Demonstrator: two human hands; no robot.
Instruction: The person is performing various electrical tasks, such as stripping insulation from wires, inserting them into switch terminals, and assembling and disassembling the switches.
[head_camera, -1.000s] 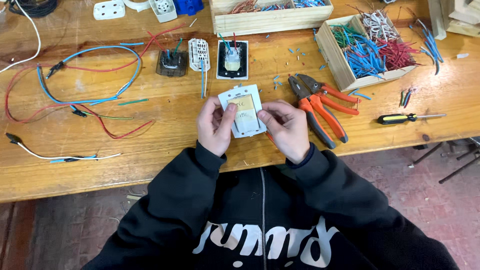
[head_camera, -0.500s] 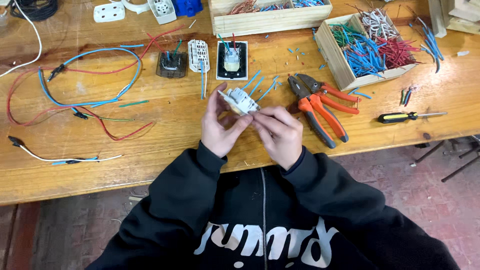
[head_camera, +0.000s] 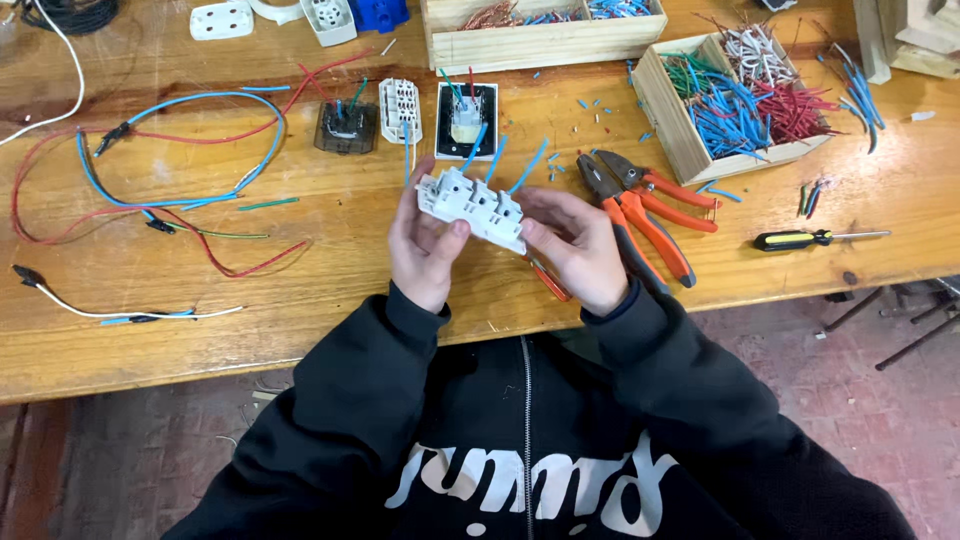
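Both hands hold a white plastic switch module (head_camera: 472, 203) above the wooden workbench (head_camera: 300, 300), turned so its back with the terminals faces up. My left hand (head_camera: 425, 245) grips its left end, thumb on the near edge. My right hand (head_camera: 575, 245) holds the right end. Blue wire pieces (head_camera: 500, 160) lie on the bench just beyond the module. Straight behind it lie a black-framed switch (head_camera: 466, 122), a white socket insert (head_camera: 400, 110) and a dark translucent module (head_camera: 346, 127).
Orange-handled pliers and cutters (head_camera: 640, 205) lie right of my right hand, a yellow-black screwdriver (head_camera: 815, 238) farther right. A wooden box (head_camera: 735, 95) holds coloured wire pieces; a longer box (head_camera: 540, 25) stands at the back. Blue and red wire loops (head_camera: 160, 180) sprawl at left.
The module lay face-up and flat in both hands; it has been flipped and raised so its terminal side shows. The hands shifted slightly up and apart.
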